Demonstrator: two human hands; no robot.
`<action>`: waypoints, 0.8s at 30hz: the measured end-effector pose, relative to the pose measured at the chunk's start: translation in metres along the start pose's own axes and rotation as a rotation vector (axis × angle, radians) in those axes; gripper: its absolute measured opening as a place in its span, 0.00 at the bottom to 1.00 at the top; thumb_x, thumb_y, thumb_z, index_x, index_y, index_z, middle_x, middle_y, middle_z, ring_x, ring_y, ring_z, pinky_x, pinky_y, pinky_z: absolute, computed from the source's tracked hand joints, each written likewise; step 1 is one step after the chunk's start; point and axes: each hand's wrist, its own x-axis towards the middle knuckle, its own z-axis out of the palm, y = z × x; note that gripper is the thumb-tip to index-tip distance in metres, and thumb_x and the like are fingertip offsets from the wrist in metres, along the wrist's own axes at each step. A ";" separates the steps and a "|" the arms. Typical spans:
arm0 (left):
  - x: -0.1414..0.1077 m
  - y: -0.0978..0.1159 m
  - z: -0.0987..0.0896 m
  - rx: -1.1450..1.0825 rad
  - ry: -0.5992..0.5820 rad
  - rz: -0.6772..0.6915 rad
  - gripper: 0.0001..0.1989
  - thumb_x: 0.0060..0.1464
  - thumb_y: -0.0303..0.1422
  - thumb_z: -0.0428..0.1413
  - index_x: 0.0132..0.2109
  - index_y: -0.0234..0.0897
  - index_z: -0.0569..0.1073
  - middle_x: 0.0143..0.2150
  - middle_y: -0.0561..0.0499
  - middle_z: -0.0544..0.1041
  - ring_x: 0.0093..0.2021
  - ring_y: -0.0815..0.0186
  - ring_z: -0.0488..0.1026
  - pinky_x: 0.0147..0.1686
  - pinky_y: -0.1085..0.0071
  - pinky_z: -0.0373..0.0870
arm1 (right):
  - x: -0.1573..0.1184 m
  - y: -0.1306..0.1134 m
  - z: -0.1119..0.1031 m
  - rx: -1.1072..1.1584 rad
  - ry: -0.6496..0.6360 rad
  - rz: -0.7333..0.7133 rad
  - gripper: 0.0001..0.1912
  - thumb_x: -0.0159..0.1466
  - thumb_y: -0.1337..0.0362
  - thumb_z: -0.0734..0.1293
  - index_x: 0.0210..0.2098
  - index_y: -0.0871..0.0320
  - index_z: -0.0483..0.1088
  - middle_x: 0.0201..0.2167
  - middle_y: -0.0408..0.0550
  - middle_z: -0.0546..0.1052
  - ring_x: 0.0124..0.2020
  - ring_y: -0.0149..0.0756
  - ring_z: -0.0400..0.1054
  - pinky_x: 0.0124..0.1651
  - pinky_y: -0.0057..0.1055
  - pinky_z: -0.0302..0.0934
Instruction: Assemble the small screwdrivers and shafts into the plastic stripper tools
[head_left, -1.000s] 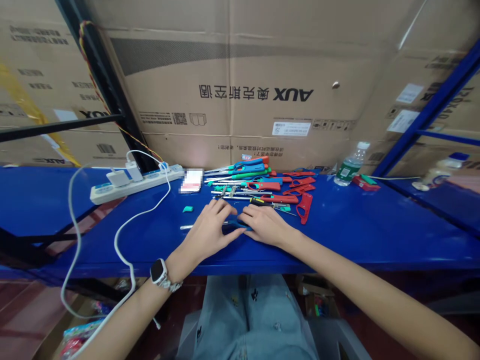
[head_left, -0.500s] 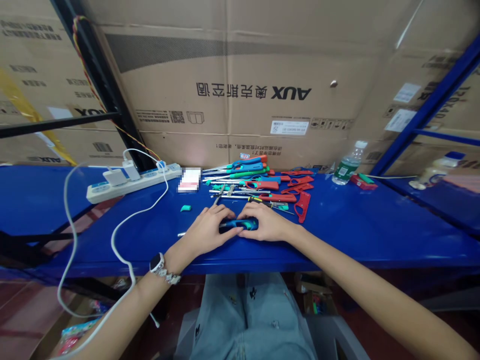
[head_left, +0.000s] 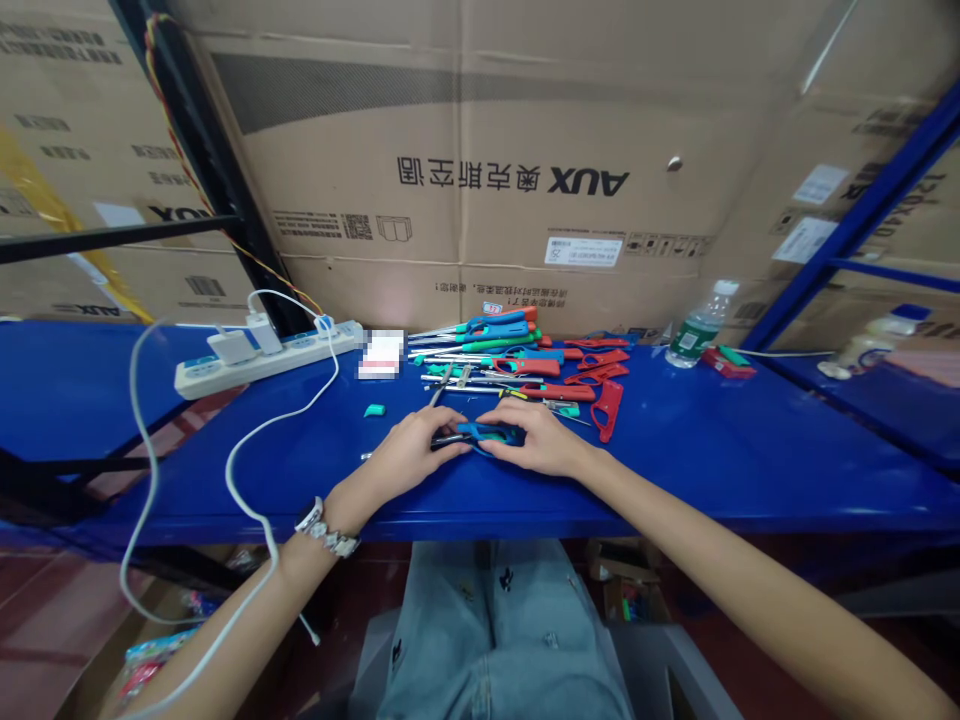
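Observation:
Between my two hands is a blue lighter (head_left: 480, 433) with a green part inside, lying low over the blue table near its front. My left hand (head_left: 420, 443) is closed round its metal-tube end, and the tip of the tube shows left of the wrist. The fingers of my right hand (head_left: 532, 438) grip the handle end. Behind them lies a pile of long lighters with blue, green and red handles (head_left: 532, 367). Loose red shells (head_left: 607, 408) lie at the pile's right. A small green piece (head_left: 375, 410) sits left of my hands.
A white power strip (head_left: 262, 365) with plugs and a trailing white cable (head_left: 232, 470) is at the left. Near the back stand a water bottle (head_left: 694, 335) and a red box (head_left: 727, 365). Cardboard (head_left: 525, 120) rises behind the blue table (head_left: 750, 470).
The blue lighter's parts look more spread, with its blue shell raised between my hands. My right hand has shifted slightly right. The view has moved a little.

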 end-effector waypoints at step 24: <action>0.001 0.015 0.005 0.556 -0.041 0.405 0.14 0.72 0.31 0.49 0.55 0.39 0.77 0.48 0.47 0.77 0.47 0.58 0.72 0.49 0.60 0.67 | -0.006 -0.002 -0.007 0.014 0.222 0.179 0.14 0.68 0.57 0.70 0.50 0.56 0.78 0.43 0.51 0.81 0.43 0.41 0.76 0.52 0.42 0.69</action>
